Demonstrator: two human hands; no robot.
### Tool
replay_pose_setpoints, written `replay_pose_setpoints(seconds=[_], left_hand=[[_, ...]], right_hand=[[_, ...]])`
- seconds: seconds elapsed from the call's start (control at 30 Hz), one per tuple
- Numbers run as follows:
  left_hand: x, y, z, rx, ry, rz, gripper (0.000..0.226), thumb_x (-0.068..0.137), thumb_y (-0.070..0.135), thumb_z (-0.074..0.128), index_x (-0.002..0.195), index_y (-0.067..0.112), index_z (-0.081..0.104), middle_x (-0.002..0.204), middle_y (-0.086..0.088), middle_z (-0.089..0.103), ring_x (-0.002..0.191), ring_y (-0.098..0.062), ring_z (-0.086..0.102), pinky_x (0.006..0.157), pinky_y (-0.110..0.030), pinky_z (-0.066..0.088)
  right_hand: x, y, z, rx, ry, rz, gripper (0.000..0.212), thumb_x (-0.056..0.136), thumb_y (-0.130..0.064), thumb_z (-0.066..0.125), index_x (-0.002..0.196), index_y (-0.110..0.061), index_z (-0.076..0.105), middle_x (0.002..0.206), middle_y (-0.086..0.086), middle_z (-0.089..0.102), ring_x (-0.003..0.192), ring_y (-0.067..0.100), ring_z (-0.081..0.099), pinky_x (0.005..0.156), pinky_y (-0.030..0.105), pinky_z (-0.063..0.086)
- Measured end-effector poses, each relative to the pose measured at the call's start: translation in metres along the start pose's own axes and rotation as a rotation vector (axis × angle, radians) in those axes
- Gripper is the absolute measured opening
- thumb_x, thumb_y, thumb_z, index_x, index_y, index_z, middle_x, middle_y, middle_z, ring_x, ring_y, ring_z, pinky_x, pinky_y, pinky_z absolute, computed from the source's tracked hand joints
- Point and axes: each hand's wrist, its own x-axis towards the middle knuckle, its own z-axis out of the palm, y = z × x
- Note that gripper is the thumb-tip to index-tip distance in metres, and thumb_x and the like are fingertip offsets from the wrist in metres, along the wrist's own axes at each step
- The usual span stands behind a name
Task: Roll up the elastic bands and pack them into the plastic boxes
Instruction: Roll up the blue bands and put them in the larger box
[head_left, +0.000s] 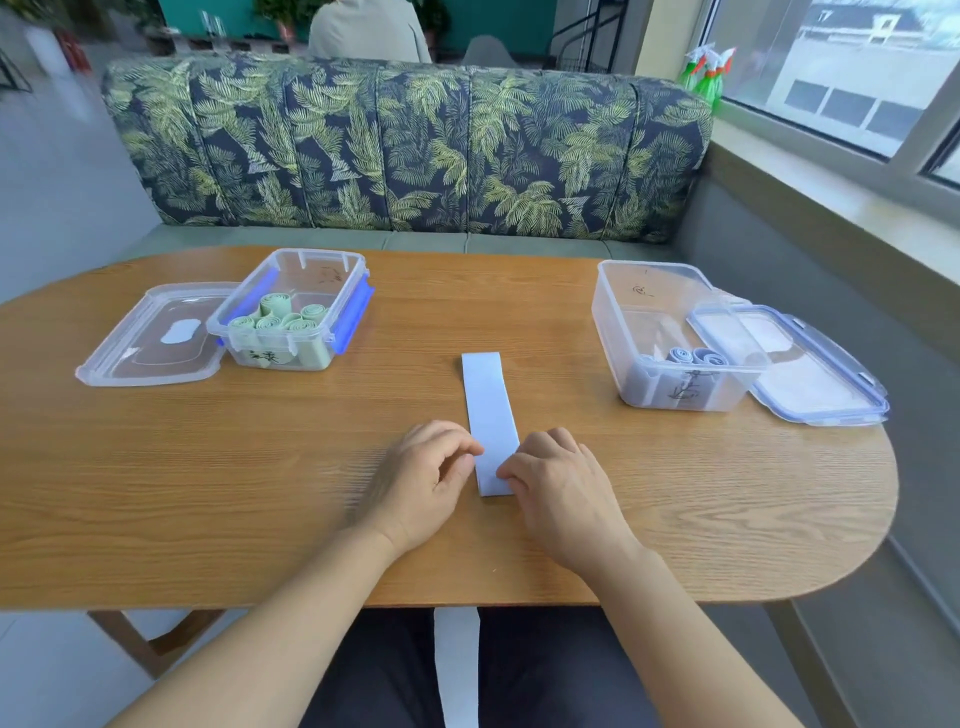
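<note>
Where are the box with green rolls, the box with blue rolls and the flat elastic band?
Box with green rolls (317, 275), head view, bare far wall.
Box with blue rolls (649, 291), head view, bare far wall.
Flat elastic band (489, 400), head view, middle of strip.

Handwritten marks on left box (280, 356), right box (675, 387): unreadable.

Near end of flat band (488, 400) between left hand (421, 486) and right hand (563, 499)
</note>
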Motion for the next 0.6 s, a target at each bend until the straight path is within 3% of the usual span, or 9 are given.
replay_pose_setpoints(seconds=[0.17, 0.4, 0.5, 0.6], left_hand=[[-0.008, 0.014, -0.002, -0.112, -0.007, -0.061, 0.026, 0.077, 0.012, 0.067, 0.098, 0.027, 0.068, 0.094, 0.019, 0.062, 0.091, -0.002, 0.059, 0.085, -0.023, 0.048], [-0.009, 0.018, 0.006, -0.067, -0.033, -0.075, 0.031, 0.073, 0.014, 0.074, 0.101, 0.025, 0.067, 0.089, 0.020, 0.058, 0.087, 0.001, 0.056, 0.082, -0.020, 0.047], [-0.009, 0.020, 0.006, -0.074, -0.030, -0.066, 0.029, 0.073, 0.013, 0.075, 0.098, 0.025, 0.066, 0.093, 0.020, 0.059, 0.090, 0.002, 0.057, 0.083, -0.020, 0.047], [-0.009, 0.020, 0.007, -0.083, -0.012, -0.063, 0.020, 0.074, 0.012, 0.076, 0.089, 0.023, 0.067, 0.094, 0.017, 0.061, 0.090, 0.001, 0.059, 0.083, -0.021, 0.048]], right_hand=[[0.007, 0.007, -0.003, 0.087, -0.069, 0.006, 0.023, 0.084, -0.022, 0.053, 0.087, -0.025, 0.075, 0.083, -0.003, 0.058, 0.075, 0.022, 0.051, 0.059, 0.031, 0.041], [0.010, 0.013, -0.004, 0.248, -0.172, 0.011, 0.025, 0.092, -0.022, 0.050, 0.100, -0.023, 0.074, 0.091, -0.002, 0.057, 0.083, 0.018, 0.045, 0.074, 0.037, 0.045], [0.011, 0.013, -0.003, 0.261, -0.185, 0.021, 0.033, 0.090, -0.029, 0.042, 0.099, -0.024, 0.073, 0.092, -0.004, 0.058, 0.083, 0.019, 0.046, 0.075, 0.037, 0.044], [0.013, 0.014, -0.001, 0.260, -0.159, 0.047, 0.026, 0.092, -0.021, 0.048, 0.103, -0.021, 0.071, 0.095, -0.005, 0.062, 0.086, 0.018, 0.048, 0.078, 0.038, 0.044]])
